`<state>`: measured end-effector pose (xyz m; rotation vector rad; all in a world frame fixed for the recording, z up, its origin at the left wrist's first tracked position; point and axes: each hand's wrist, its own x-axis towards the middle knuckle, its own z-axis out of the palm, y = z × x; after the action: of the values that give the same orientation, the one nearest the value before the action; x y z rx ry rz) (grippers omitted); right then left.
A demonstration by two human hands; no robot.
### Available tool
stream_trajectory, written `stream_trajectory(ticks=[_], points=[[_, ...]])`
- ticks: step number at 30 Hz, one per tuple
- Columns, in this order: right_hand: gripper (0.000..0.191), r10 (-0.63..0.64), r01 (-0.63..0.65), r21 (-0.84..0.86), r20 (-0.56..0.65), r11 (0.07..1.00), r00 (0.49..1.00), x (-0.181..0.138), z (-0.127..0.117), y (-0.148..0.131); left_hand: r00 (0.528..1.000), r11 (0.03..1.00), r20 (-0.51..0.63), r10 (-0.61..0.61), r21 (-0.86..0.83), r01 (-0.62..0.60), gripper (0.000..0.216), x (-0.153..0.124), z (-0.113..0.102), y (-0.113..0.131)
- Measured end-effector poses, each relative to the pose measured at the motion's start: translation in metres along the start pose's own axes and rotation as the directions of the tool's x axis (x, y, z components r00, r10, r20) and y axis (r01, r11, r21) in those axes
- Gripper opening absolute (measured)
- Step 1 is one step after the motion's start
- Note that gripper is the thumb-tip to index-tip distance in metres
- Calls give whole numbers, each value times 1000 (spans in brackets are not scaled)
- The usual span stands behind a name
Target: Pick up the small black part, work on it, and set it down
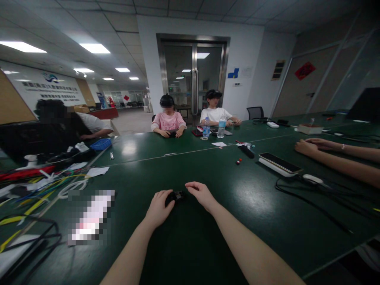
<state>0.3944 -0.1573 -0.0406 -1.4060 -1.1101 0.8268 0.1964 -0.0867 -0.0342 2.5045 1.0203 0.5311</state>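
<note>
On the green table, my left hand is closed around a small black object with a greyish, shiny detail on its right end. Its kind is too dark and small to make out, and my fingers cover its left part. My right hand is just to the right of that object, apart from it. The fingers there are loosely curved toward the left, with nothing visible between them.
Tangled cables and a pixelated, bright object lie at left. A phone on a white box, a black cable and a co-worker's hands are at right. Bottles stand farther back near two seated people.
</note>
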Motion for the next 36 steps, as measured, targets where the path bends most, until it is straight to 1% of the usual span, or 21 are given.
stream_trajectory(ticks=[5,15,19,23,28,33,36], points=[[28,16,-16,10,5,1000,1000,0,0,0,1000,1000,-10,11,1,-11,41,1,1,-2],[27,34,-31,-70,37,997,999,-4,1,-3,1000,1000,14,-6,-9,6,42,1,2,-4],[27,-7,13,-121,51,993,999,-4,3,-4,1000,1000,15,-22,-3,22,42,0,0,0],[28,-62,80,-194,96,978,993,-8,8,-9,1000,1000,19,-21,-12,21,42,-1,-2,3],[28,-123,168,-333,153,928,981,-13,12,-13,1000,1000,-14,25,-1,-26,40,0,1,0],[30,-101,163,-396,174,904,980,-13,15,-12,999,999,-20,42,6,-42,39,0,3,-2],[27,-104,167,-411,171,896,980,-12,17,-10,998,998,-29,59,5,-59,40,1,3,-4]])
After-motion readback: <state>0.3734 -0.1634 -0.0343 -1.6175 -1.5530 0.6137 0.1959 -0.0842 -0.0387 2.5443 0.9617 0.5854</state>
